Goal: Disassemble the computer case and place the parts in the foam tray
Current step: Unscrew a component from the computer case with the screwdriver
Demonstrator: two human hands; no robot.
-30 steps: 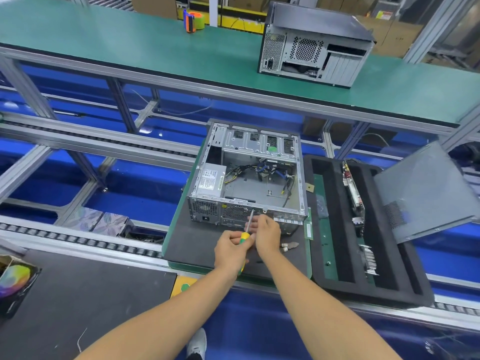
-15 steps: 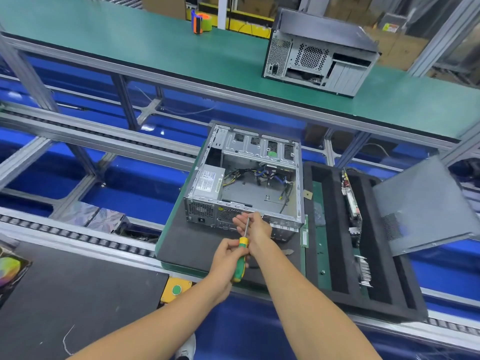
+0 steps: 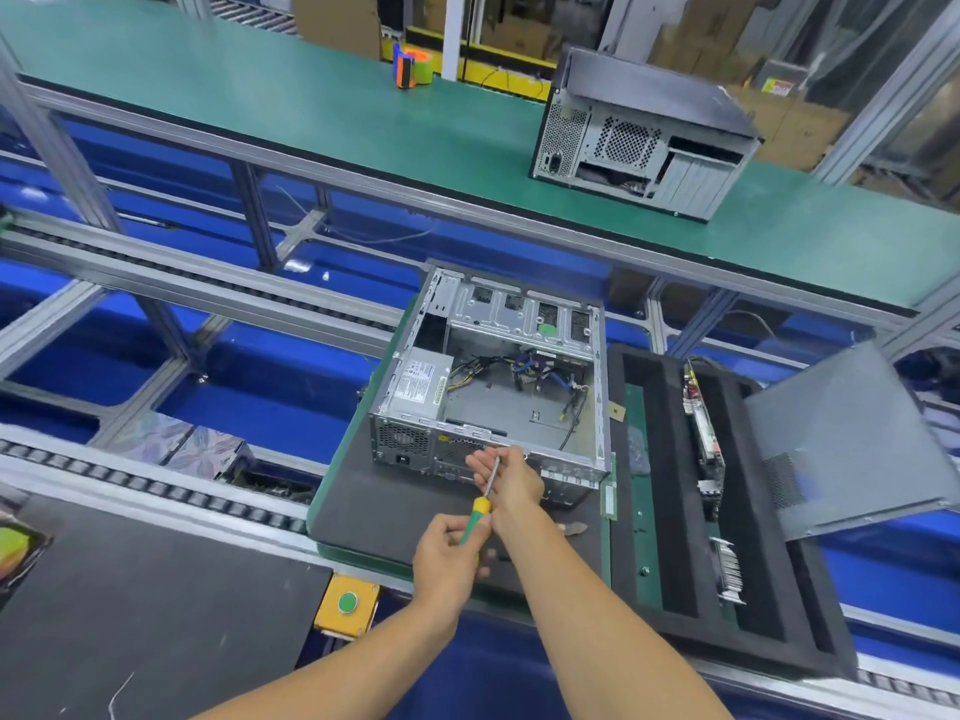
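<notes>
The left hand (image 3: 451, 556) is wrapped around the green and yellow handle of a screwdriver (image 3: 480, 506), gripping it low so the wrist can turn it; the metal shaft slants up and away toward the near rear panel of the computer case (image 3: 493, 392); the right hand (image 3: 511, 480), just to the right and touching the shaft, has its fingers loosely straightened around the tip, apparently steadying it on a screw, though the screw itself is hidden behind the fingers.

The computer case lies on its side on a dark mat (image 3: 374, 506), open face up, likely so its inside can be reached from above; a grey power supply (image 3: 418, 381) sits in its left near corner and loose cables (image 3: 540, 371) trail across the bare floor of the case.

Just to the right, nearly touching the case, the black foam tray (image 3: 670, 511) lies with long slots running away from the viewer; some slots already hold circuit boards standing on edge, others look free; a grey side panel (image 3: 841, 439) leans over the tray's right edge.

Open room is tight; the mat's near edge lies close below the hands, leaving only a narrow strip for the forearms; the tray's wall crowds the right; the left of the mat drops to blue conveyor gaps.
</notes>
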